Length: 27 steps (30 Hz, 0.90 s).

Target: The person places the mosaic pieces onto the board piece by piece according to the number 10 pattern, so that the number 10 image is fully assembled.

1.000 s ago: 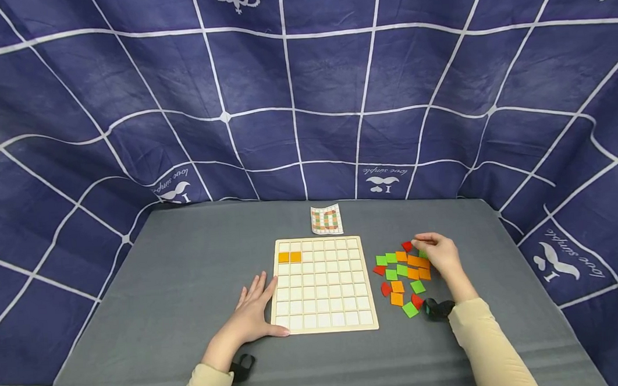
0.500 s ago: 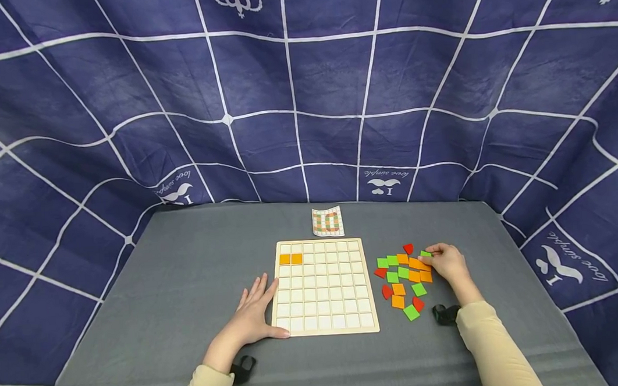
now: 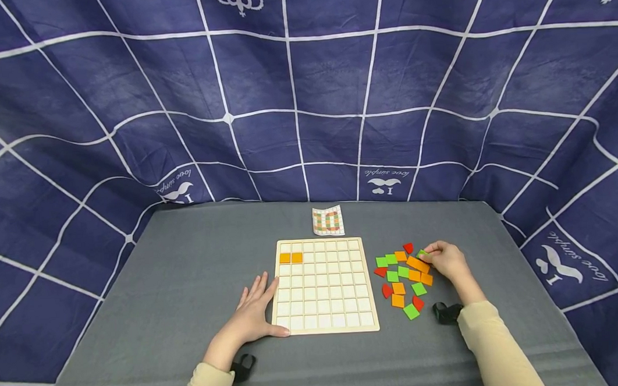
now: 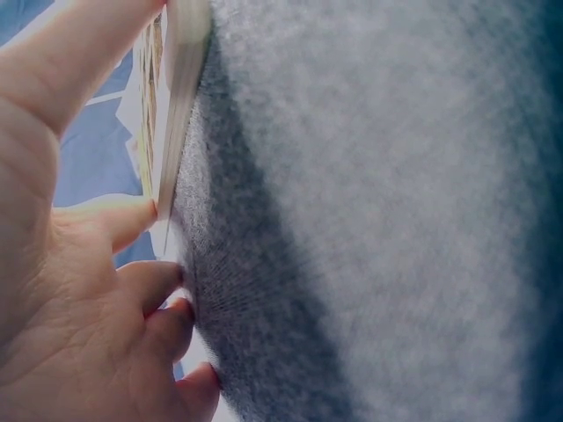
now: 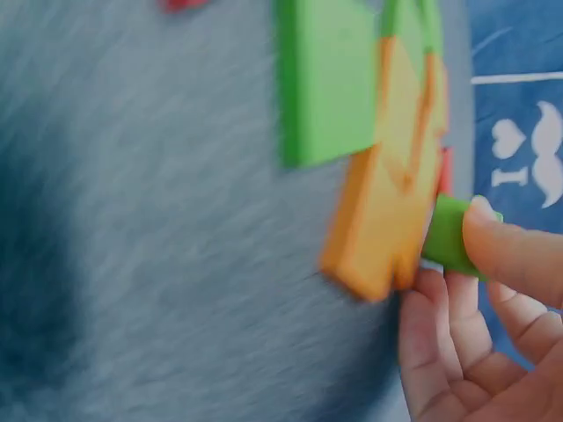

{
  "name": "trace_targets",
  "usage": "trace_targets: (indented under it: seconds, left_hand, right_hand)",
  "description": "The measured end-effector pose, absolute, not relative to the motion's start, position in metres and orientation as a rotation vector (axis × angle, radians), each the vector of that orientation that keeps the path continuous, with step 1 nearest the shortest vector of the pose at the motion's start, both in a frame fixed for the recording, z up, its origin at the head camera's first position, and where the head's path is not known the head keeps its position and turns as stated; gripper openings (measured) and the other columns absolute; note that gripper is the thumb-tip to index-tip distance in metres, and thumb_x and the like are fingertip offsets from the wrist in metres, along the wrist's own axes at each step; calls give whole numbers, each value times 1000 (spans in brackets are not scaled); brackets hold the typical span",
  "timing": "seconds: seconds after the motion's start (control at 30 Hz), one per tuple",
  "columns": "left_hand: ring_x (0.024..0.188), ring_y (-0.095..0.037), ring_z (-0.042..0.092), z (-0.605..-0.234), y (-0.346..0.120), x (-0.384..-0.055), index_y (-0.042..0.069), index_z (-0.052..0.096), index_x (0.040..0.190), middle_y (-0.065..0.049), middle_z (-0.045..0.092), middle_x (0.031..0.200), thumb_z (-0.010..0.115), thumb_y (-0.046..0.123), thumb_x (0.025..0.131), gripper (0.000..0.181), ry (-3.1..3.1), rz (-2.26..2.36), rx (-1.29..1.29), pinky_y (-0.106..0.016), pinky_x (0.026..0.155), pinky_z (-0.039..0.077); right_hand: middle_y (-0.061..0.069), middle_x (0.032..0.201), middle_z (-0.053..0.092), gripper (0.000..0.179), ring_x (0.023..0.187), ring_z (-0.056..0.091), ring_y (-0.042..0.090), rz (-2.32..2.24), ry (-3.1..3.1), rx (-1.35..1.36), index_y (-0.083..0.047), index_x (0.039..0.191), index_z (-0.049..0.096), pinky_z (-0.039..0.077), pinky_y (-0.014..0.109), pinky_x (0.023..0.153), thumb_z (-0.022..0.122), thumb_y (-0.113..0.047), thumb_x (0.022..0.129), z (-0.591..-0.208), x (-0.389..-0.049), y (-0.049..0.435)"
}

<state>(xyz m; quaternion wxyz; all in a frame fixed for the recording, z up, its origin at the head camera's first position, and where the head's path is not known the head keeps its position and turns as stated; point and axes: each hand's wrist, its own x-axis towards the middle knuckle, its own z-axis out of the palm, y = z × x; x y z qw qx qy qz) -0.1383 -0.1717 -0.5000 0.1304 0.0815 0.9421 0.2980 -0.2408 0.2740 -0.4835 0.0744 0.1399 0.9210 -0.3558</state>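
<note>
My left hand [image 3: 251,314] lies with fingers spread at the left edge of a pale wooden grid board [image 3: 326,328]; thumb and index finger touch its frame. Two orange square tiles [image 3: 291,258] sit side by side in the second row from the far edge. At the right, my right hand [image 3: 449,262] pinches a green square tile [image 5: 447,236] between thumb and fingers, at the far right of a loose spread of tiles. Orange tiles [image 5: 387,202] lie close beside those fingers in the right wrist view, and a larger-looking green tile [image 5: 339,83] stands nearer the camera.
Several green, orange and red tiles are scattered right of the board, among them a red quarter-round piece [image 3: 387,291]. A small printed pattern card [image 3: 328,221] lies beyond the board. A grey cloth [image 3: 196,251] covers the table; a blue curtain [image 3: 332,139] hangs behind.
My right hand has shifted slightly right and nearer from the red piece at the far side. The green tile at its fingertips and nearby orange tiles have shifted a little. My left hand stays put.
</note>
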Motion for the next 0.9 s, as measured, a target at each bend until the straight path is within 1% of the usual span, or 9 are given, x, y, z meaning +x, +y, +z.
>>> trace_targets:
  seconds: [0.13, 0.23, 0.3, 0.43, 0.57, 0.63, 0.7, 0.8, 0.9]
  left_hand:
    - [152, -41, 7, -500, -172, -138, 7, 28, 156, -24, 12, 163, 94, 41, 58, 122, 2733, 863, 233, -61, 121, 7]
    - [152, -41, 7, -500, -173, -139, 8, 28, 156, -23, 11, 163, 93, 41, 59, 121, 2733, 864, 238, -61, 121, 6]
    - [152, -40, 7, -501, -173, -139, 8, 28, 156, -23, 11, 164, 93, 41, 59, 121, 2732, 863, 240, -61, 122, 6]
    - [152, -40, 7, -501, -173, -140, 7, 28, 156, -23, 11, 164, 93, 42, 60, 121, 2733, 852, 242, -60, 122, 5]
    - [152, -40, 6, -500, -173, -140, 7, 27, 156, -23, 10, 164, 93, 42, 60, 121, 2729, 855, 249, -61, 122, 6]
    - [153, -39, 6, -500, -173, -139, 7, 26, 156, -22, 9, 164, 92, 43, 61, 121, 2725, 856, 248, -60, 122, 5]
    - [152, -40, 6, -500, -173, -138, 7, 26, 156, -23, 9, 164, 92, 42, 61, 121, 2724, 866, 255, -61, 122, 5]
    - [152, -41, 6, -499, -174, -137, 5, 25, 156, -24, 9, 164, 92, 41, 62, 121, 2715, 882, 268, -61, 121, 5]
    - [152, -40, 6, -500, -175, -137, 5, 25, 156, -23, 8, 164, 92, 41, 63, 120, 2704, 895, 280, -61, 121, 5]
  right_hand:
    - [10, 86, 69, 29, 71, 62, 16, -1156, 2770, 383, 1, 105, 64, 48, 26, 62, 71, -24, 91, -469, -239, 258]
    - [10, 90, 71, 32, 77, 69, 21, -1280, 2735, 361, 0, 108, 64, 56, 28, 68, 72, -25, 90, -459, -240, 239]
    - [9, 91, 72, 32, 81, 72, 22, -1362, 2688, 330, 0, 109, 64, 59, 31, 73, 73, -24, 90, -456, -241, 225]
    - [5, 90, 72, 34, 86, 73, 25, -1559, 2541, 237, 1, 111, 63, 60, 37, 81, 75, -21, 88, -454, -245, 194]
    - [7, 92, 72, 32, 93, 73, 31, -1700, 2422, 132, 4, 112, 64, 59, 42, 88, 74, -14, 88, -455, -246, 162]
    - [9, 92, 73, 29, 96, 72, 34, -1728, 2385, 90, 3, 111, 65, 58, 44, 88, 74, -12, 88, -456, -245, 146]
    - [9, 93, 73, 26, 95, 72, 33, -1741, 2352, 52, 1, 109, 67, 59, 43, 87, 74, -11, 87, -458, -243, 128]
    - [8, 90, 73, 21, 86, 74, 25, -1725, 2357, -44, -3, 104, 70, 60, 36, 81, 75, -9, 85, -466, -241, 104]
    - [7, 89, 73, 16, 79, 71, 16, -1657, 2394, -108, -5, 100, 72, 60, 31, 75, 76, -9, 85, -473, -238, 81]
